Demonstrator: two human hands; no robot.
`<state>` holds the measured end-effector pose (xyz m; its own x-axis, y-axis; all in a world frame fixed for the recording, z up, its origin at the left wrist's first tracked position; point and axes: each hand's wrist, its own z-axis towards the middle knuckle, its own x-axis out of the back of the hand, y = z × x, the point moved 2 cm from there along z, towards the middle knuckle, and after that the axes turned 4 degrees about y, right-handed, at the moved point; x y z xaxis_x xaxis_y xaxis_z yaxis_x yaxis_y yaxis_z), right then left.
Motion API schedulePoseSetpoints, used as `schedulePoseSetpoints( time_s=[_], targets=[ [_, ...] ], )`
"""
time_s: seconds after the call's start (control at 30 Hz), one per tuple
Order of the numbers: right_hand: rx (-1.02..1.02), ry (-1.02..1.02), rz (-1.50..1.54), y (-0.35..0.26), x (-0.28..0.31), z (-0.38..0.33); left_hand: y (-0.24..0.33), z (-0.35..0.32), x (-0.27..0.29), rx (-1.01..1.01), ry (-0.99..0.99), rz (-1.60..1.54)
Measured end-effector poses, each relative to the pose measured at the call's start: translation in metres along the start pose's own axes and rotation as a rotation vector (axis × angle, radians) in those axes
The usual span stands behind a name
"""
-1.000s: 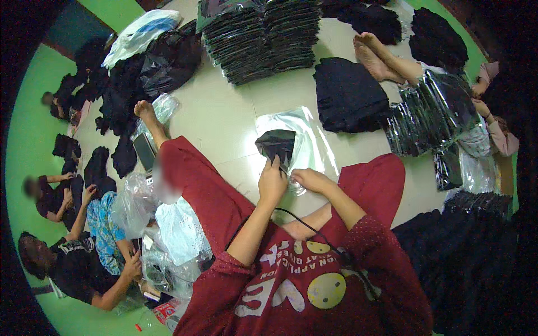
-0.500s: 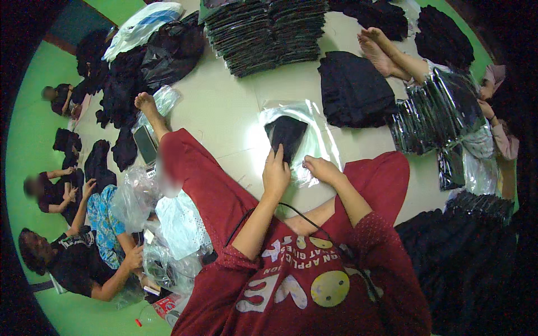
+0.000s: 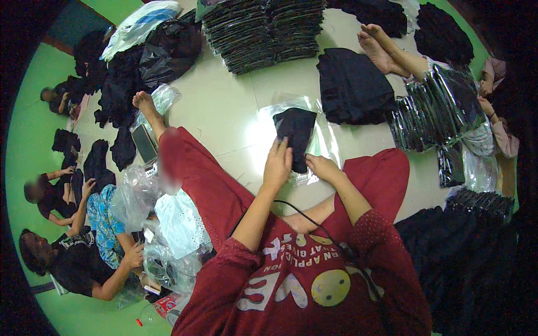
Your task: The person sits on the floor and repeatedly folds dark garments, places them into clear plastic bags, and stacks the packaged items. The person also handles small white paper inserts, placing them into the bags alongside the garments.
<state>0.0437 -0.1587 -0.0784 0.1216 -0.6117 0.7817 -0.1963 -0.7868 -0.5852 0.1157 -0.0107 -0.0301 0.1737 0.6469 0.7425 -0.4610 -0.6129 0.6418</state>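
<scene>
In front of me a folded black garment (image 3: 297,126) lies on the floor with a clear plastic bag (image 3: 324,134) about it. Whether the cloth is wholly inside the bag I cannot tell. My left hand (image 3: 278,166) rests along the garment's lower left edge, fingers stretched out. Close to the garment's lower right corner, my right hand (image 3: 324,169) has its fingertips pinched together at the near edge of the bag. Its fingertips partly cover what they grip.
Bagged black garments form a tall stack (image 3: 266,36) ahead and another pile (image 3: 431,115) at right, near a co-worker's legs (image 3: 392,53). Loose black garments (image 3: 354,87) lie between. Beside my left leg are a phone (image 3: 144,144) and plastic bags (image 3: 134,190); co-workers sit further left.
The black garment has shifted slightly to the right on the bag, its lower end now beside my right fingertips. My left hand has slid from on top of it to its left edge.
</scene>
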Motion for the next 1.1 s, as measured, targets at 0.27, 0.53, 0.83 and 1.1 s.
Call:
schedulePoseSetpoints(
  time_s=[0.27,0.53,0.83,1.1],
  targets=[
    [0.038,-0.001,0.042,-0.006,-0.006,0.001,0.000,-0.017,-0.002,-0.296,0.047,0.630],
    [-0.011,-0.028,0.060,-0.002,-0.006,0.001,-0.004,-0.007,-0.011,-0.237,-0.027,0.331],
    [-0.004,-0.066,0.111,0.001,-0.010,-0.003,-0.022,-0.018,-0.019,-0.220,-0.272,0.393],
    [-0.009,-0.023,0.129,0.010,-0.010,-0.003,0.020,-0.003,0.030,0.068,-0.606,-0.019]
  ],
)
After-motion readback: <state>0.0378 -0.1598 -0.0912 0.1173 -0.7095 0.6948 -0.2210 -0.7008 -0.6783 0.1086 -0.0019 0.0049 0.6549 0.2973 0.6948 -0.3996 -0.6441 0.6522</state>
